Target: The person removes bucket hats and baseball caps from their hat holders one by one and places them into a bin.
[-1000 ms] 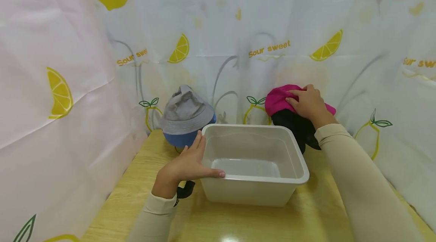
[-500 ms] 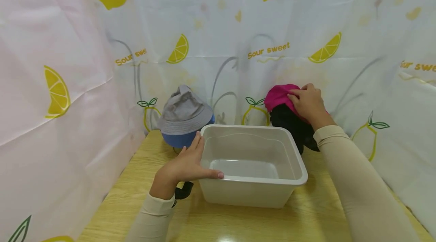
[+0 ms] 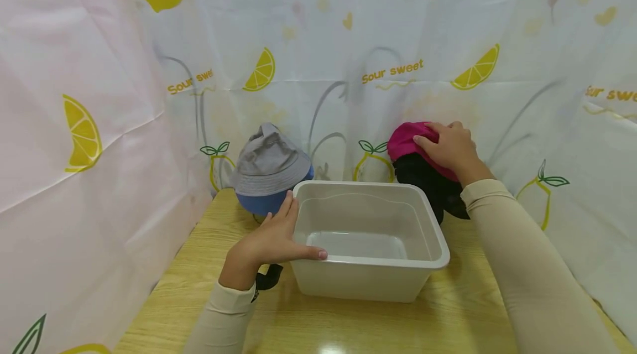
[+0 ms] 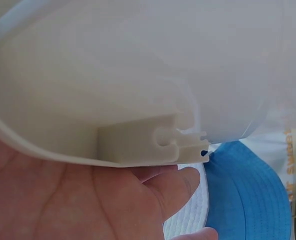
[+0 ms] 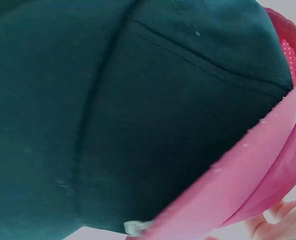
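I saw the pink cap (image 3: 401, 142) lying over a dark cap (image 3: 417, 174) beyond the tub (image 3: 358, 285), at its one o'clock, its long axis running roughly ten to four; my right hand (image 3: 450, 148) was much the nearer, its thumb and bent fingers holding the crown. My left hand (image 3: 266, 244) was well apart, the cap at its two o'clock, spread with straight fingers along the tub's nine-o'clock side and thumb on the near rim. The curtain (image 3: 318, 33) read "Sour sweet" in orange; I could read no brand on either cap.
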A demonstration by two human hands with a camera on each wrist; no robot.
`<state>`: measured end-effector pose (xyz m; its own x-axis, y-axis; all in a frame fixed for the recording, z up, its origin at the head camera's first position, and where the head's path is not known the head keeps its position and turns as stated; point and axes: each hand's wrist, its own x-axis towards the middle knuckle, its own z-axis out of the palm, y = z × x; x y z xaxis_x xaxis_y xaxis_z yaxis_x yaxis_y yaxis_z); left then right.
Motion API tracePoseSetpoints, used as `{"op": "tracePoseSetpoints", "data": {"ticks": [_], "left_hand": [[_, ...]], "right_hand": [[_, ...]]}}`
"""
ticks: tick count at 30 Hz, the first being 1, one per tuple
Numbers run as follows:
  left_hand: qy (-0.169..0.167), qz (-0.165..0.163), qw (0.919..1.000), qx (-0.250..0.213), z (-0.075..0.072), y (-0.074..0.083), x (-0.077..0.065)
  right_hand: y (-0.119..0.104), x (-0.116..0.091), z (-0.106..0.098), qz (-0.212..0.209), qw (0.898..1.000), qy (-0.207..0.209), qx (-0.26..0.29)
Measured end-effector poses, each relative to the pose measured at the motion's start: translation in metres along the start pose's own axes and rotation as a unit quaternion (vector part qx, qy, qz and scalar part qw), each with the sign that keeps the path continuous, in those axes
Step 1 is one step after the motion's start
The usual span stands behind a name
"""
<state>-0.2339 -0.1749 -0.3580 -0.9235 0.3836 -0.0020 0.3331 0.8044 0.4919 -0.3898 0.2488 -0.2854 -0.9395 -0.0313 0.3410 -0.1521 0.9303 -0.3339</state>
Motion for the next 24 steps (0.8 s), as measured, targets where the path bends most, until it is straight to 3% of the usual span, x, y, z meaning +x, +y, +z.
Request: {"op": "tracePoseSetpoints", "data": {"ticks": [3,10,16,24], "left_hand": [[0.002,0.001,1.0000,0.000,0.000,-0.001,0.000],[-0.001,0.003,1.0000,0.000,0.000,0.000,-0.001],[0.002,0.006,1.0000,0.000,0.000,0.000,0.001],[0.001,0.009,1.0000,0.002,-0.001,-0.002,0.002]], "right_hand": [[-0.004,0.004,-0.001,0.024,0.999,-0.033,-0.012],[-0.011,0.008,0.000,0.028,0.995,-0.070,-0.068],[-0.007,0.010,0.002,0.017,0.992,-0.112,-0.056],[-0.006,0.017,0.001,-0.011,0.999,-0.036,-0.039]]}}
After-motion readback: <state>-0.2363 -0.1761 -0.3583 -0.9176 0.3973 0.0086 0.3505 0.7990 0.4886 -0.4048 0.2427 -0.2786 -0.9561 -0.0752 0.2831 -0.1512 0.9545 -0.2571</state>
